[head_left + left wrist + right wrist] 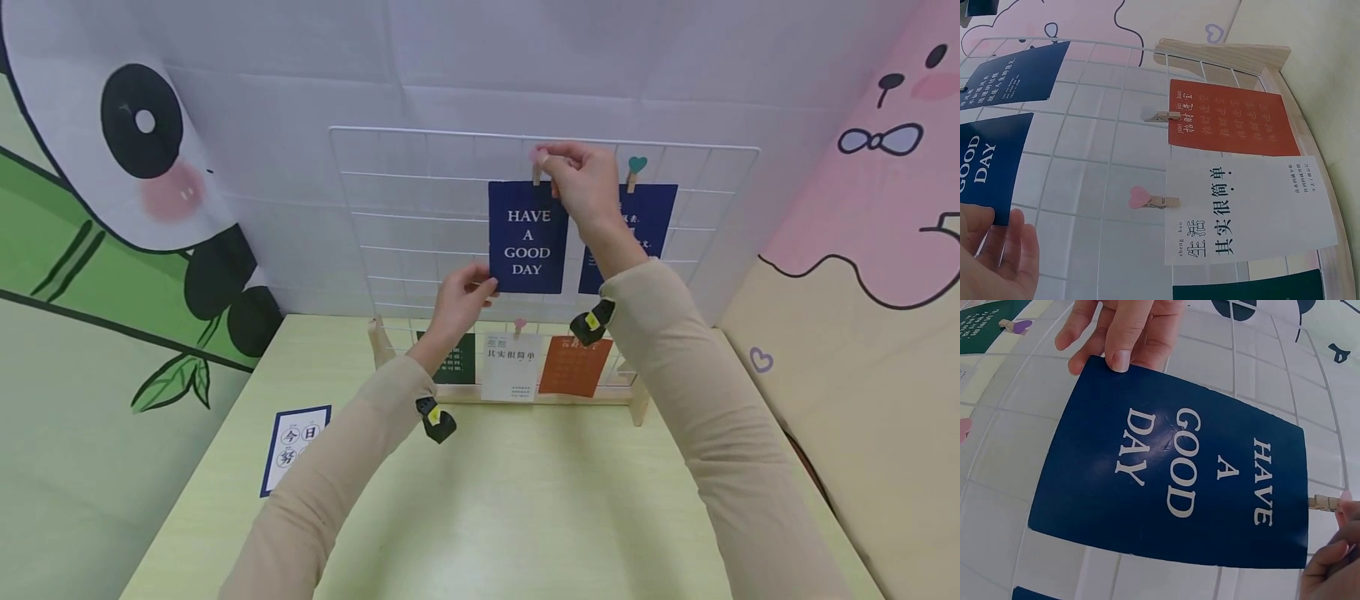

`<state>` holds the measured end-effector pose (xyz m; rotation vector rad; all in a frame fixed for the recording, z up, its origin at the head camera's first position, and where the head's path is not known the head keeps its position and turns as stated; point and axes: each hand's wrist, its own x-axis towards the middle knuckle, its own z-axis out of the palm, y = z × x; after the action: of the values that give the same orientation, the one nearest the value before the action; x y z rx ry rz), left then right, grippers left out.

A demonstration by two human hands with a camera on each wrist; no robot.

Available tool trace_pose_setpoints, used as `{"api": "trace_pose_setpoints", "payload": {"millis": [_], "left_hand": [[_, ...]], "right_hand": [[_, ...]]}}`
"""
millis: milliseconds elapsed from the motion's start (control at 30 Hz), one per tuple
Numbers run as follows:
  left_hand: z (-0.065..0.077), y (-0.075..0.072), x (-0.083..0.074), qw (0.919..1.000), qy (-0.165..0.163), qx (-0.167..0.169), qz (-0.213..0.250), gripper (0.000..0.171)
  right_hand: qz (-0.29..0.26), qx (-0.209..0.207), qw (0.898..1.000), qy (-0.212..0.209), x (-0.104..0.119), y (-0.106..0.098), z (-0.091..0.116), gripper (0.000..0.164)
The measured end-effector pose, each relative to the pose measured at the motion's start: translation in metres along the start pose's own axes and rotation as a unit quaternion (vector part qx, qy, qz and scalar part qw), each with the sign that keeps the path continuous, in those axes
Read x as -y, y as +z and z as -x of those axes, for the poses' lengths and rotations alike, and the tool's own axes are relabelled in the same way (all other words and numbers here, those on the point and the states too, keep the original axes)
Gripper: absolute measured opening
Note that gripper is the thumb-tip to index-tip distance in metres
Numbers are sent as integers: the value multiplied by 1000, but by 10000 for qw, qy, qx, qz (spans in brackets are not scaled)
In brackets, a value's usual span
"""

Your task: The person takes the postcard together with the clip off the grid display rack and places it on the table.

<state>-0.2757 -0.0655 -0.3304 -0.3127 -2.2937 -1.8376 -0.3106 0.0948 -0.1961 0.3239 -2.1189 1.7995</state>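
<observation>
A dark blue card [527, 242] printed "HAVE A GOOD DAY" is held upright against the white wire grid [420, 196]. My left hand [461, 304] pinches its lower left corner between thumb and fingers; the left wrist view shows the same grip at the card's edge. Up at the card's top edge, my right hand [588, 183] pinches a small wooden clothespin [1324, 502] with a pink heart. To the right, partly behind the right forearm, another blue card [648, 217] hangs from a clothespin with a teal heart [637, 164].
Lower on the grid hang a green card [459, 358], a white card [510, 367] and an orange card [574, 367]. The grid stands in a wooden base [555, 400]. A blue-bordered card [288, 433] lies on the table [495, 508] at left, partly under the left sleeve.
</observation>
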Motion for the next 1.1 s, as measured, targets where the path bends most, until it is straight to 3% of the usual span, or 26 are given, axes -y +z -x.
{"api": "trace_pose_setpoints", "payload": {"millis": [133, 367, 733, 1100], "left_hand": [[3, -2, 1, 10000, -12, 3, -29, 16], [12, -12, 3, 9999, -72, 79, -80, 17], [29, -39, 5, 9995, -234, 123, -200, 18], [50, -60, 9, 9998, -25, 147, -124, 21]], "right_hand": [[-268, 29, 9994, -200, -23, -1, -19, 22], [-56, 292, 9989, -357, 12, -3, 16, 19], [-225, 689, 9967, -362, 17, -21, 37, 23], [13, 729, 9970, -277, 5, -43, 52, 25]]}}
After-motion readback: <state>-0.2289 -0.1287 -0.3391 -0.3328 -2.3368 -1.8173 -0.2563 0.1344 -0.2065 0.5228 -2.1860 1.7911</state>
